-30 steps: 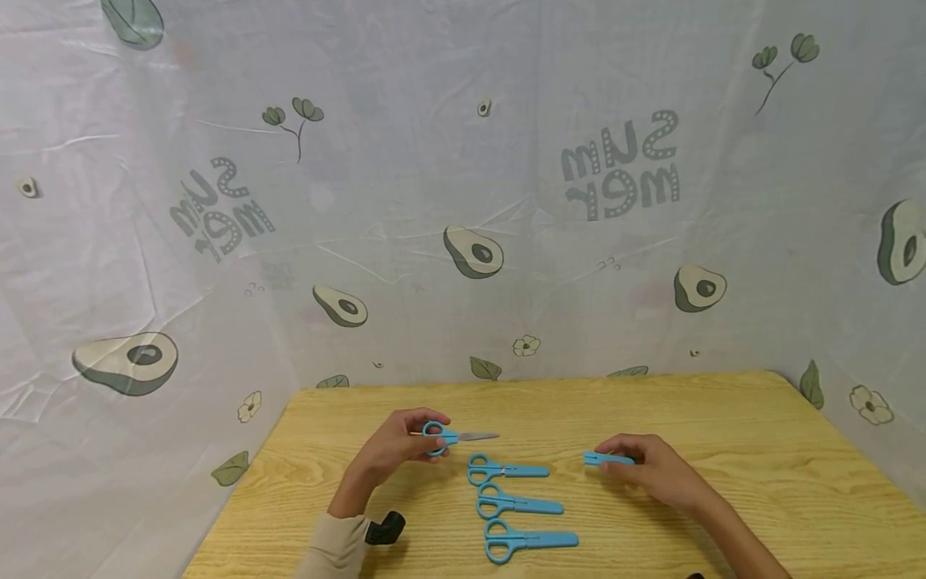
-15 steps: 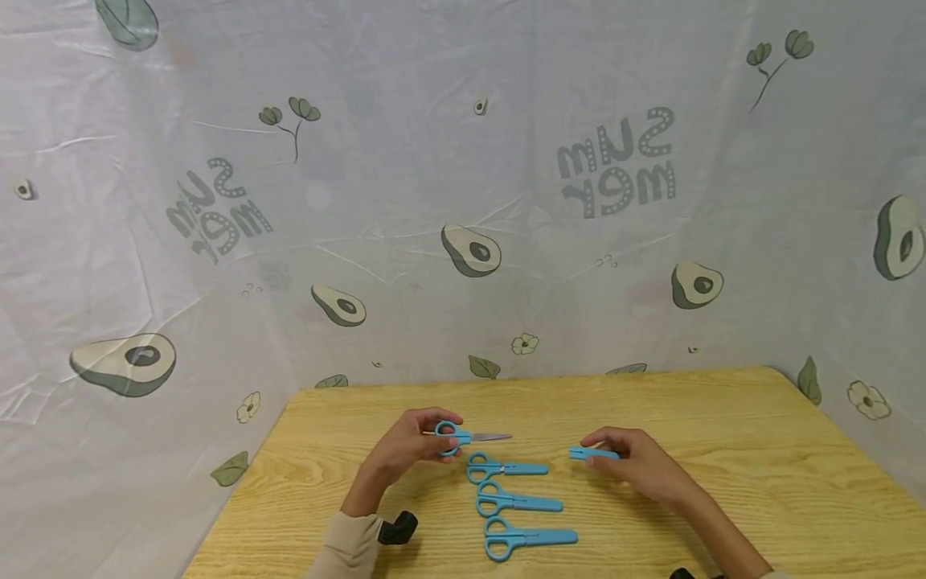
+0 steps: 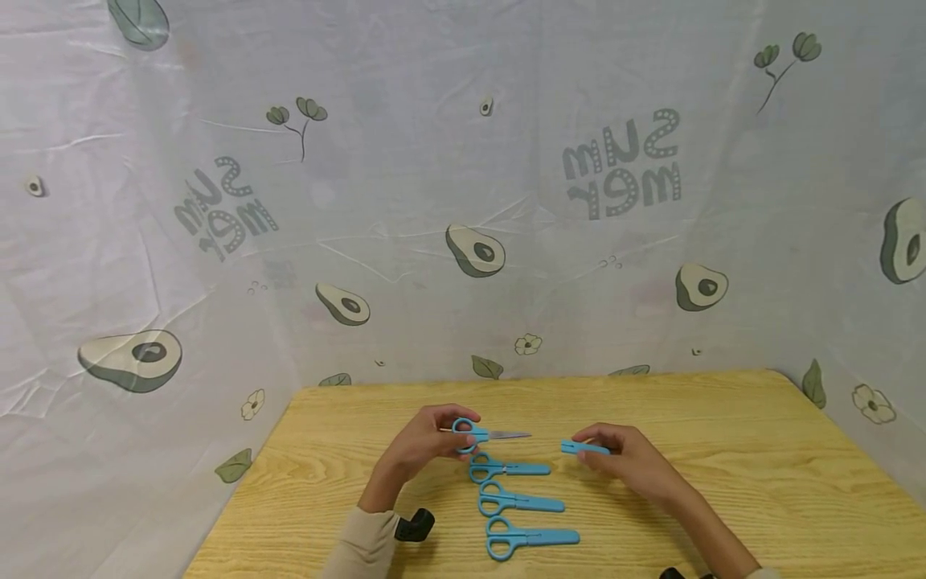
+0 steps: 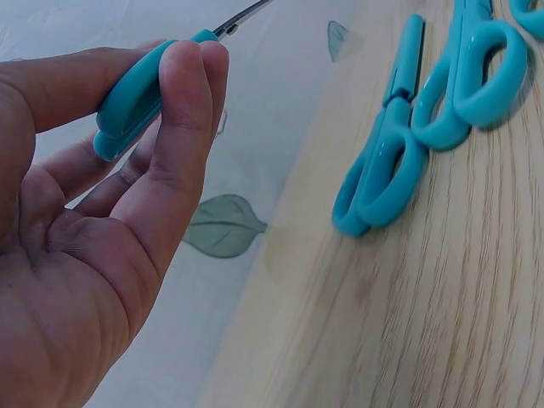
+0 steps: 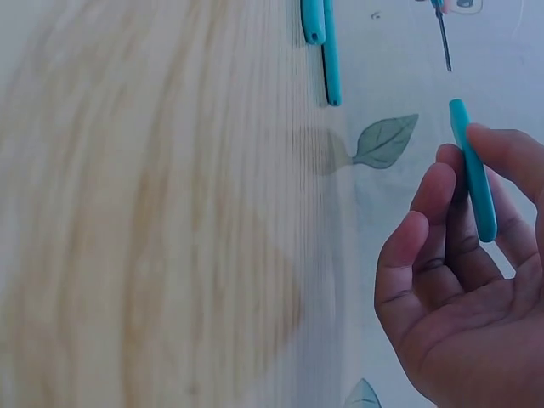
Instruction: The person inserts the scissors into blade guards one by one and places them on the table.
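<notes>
In the head view my left hand (image 3: 428, 441) pinches a pair of scissors (image 3: 472, 435) by its blue handles, the bare metal blades pointing right. The left wrist view shows thumb and fingertips on the handle loops (image 4: 136, 106). My right hand (image 3: 628, 460) pinches a blue blade cover (image 3: 584, 447) between thumb and fingers, its end facing the blade tips. A short gap separates cover and blades. In the right wrist view the cover (image 5: 474, 174) is held upright, apart from the blade tip above it.
Below the hands, three sheathed blue scissors lie in a column on the wooden table (image 3: 723, 450): the top pair (image 3: 524, 469), the middle pair (image 3: 535, 504) and the bottom pair (image 3: 550, 537). A patterned curtain (image 3: 405, 177) hangs behind and beside the table.
My left hand has moved right with the scissors, and my right hand has moved left with the blade cover. The gap between them has narrowed. The three scissors on the table stay put.
</notes>
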`<action>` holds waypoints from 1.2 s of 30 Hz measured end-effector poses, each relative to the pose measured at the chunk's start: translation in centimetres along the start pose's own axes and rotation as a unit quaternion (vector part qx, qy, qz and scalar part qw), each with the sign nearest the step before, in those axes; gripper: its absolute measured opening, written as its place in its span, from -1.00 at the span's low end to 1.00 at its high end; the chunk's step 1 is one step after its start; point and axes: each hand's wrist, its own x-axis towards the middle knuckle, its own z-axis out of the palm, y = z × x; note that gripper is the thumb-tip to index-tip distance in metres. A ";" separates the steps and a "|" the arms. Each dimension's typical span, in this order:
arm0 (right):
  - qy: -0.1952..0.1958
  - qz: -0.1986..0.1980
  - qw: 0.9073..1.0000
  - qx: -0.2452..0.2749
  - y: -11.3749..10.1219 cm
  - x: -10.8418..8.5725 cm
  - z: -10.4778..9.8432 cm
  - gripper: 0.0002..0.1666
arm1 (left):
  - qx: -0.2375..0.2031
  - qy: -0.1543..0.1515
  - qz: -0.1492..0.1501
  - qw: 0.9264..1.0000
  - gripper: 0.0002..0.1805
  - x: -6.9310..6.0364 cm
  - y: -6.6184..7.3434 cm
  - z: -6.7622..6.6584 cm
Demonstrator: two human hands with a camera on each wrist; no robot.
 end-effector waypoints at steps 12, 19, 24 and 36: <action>0.005 -0.001 1.000 0.016 -0.4 0.4 0.4 -0.50 | -0.015 -0.010 -0.007 1.000 -0.55 1.3 0.1 1.7; 0.008 0.003 1.000 0.012 -0.8 0.9 0.6 -0.51 | -0.026 -0.025 0.001 0.999 -0.59 1.5 0.3 2.1; 0.007 -0.004 1.000 0.020 -1.0 1.4 0.9 -0.52 | -0.036 -0.024 0.000 0.999 -0.59 1.3 0.4 1.9; -0.007 -0.019 1.000 0.024 -1.6 2.4 1.5 -0.51 | -0.039 -0.023 0.009 0.999 -0.61 1.0 1.1 1.7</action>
